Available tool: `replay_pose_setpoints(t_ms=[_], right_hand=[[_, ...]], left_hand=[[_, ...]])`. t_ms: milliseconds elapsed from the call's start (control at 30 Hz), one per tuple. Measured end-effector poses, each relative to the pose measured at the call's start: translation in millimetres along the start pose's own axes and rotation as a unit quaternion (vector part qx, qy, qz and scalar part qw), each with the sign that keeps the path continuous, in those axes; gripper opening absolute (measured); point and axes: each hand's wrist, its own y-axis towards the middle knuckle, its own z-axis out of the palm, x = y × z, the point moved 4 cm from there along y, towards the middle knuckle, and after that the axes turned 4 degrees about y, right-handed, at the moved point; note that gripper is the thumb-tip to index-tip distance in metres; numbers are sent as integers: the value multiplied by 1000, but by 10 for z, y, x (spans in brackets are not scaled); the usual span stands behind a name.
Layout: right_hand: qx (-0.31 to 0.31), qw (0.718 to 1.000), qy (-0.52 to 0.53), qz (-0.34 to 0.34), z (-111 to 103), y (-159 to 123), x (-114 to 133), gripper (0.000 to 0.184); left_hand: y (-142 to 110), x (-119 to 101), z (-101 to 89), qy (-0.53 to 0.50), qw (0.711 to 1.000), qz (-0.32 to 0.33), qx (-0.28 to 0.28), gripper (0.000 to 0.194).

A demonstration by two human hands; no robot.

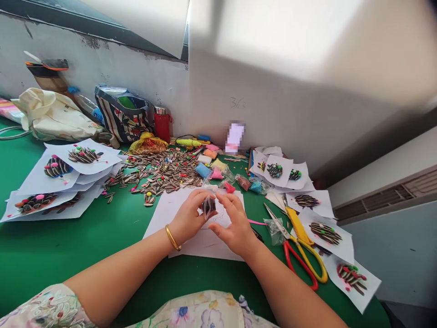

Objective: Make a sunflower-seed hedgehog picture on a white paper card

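Note:
Between the thumb and fingers of my left hand (189,217) is a small clear packet (209,206) with something dark inside, perhaps modelling clay. My right hand (235,223) is open beside it, thumb and fingers apart; its fingertips come close to the packet, and I cannot tell whether they touch it. Under both hands lie white paper sheets (164,223) with a faint drawn outline partly covered by my fingers. Just beyond are coloured clay packets, among them a blue one (204,170) and a red one (229,187).
Striped sunflower seeds (167,171) lie heaped behind the paper. Scissors with red and yellow handles (300,255) and a yellow cutter (298,225) lie at right. Seed-decorated sheets are stacked left (80,177) and right (336,241). Bags and a red flask (161,125) stand by the wall.

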Motion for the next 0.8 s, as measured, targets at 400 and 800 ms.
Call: replay_pose_setpoints(t_ms=[400, 800], right_hand=[[1, 999, 41, 10, 36, 54, -236, 40], [17, 1000, -23, 4, 20, 66, -272, 30]], left_hand=[[-31, 52, 115, -128, 982, -51, 126, 34], [-27, 10, -134, 43, 998, 35, -20, 13]])
